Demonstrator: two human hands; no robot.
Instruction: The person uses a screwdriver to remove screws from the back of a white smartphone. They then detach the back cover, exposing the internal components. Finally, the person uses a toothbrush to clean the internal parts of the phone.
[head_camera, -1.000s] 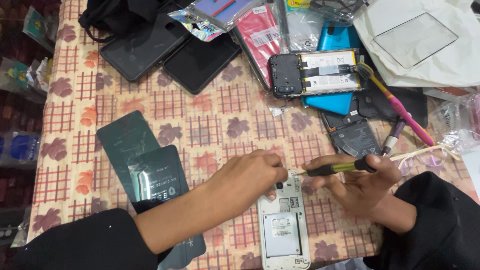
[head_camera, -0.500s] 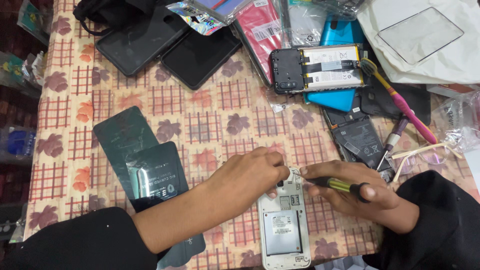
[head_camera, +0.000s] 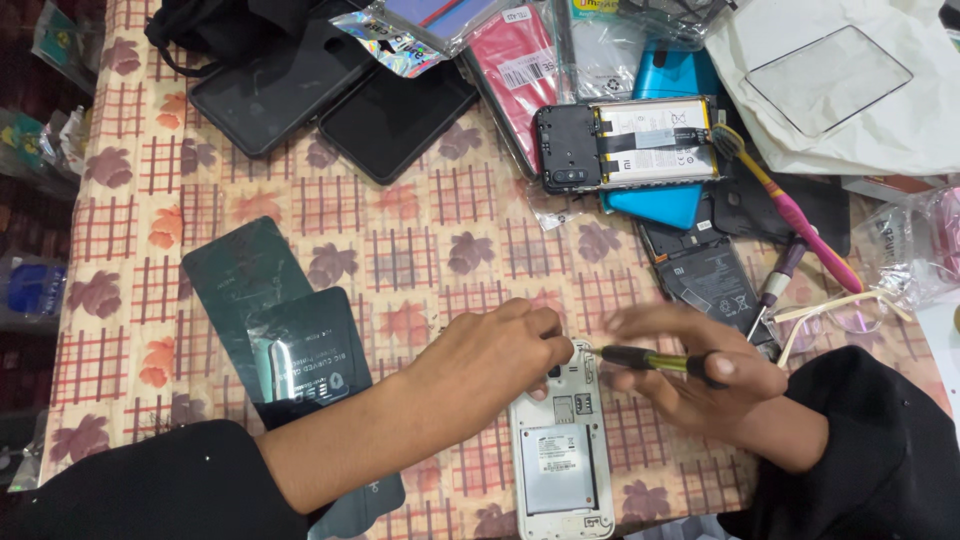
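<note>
A white phone (head_camera: 560, 460) with its back cover off lies near the table's front edge, its battery showing. My left hand (head_camera: 490, 365) rests on the phone's top end, fingers pinched together there. My right hand (head_camera: 700, 380) grips a black and yellow screwdriver (head_camera: 650, 360), held level with its tip pointing left at the phone's top, close to my left fingers. What my left fingers pinch is hidden.
A patterned cloth (head_camera: 400, 240) covers the table. Dark packets (head_camera: 290, 340) lie at left. Two black phones (head_camera: 340, 95), an opened phone (head_camera: 630, 145) on a blue cover, a pink toothbrush (head_camera: 790, 210), another screwdriver (head_camera: 775, 285), glasses (head_camera: 850, 315) and plastic bags crowd the far side.
My right hand has shifted left and lowered the screwdriver from a tilt to level, its tip now at the phone's top. My left hand has stayed on the phone.
</note>
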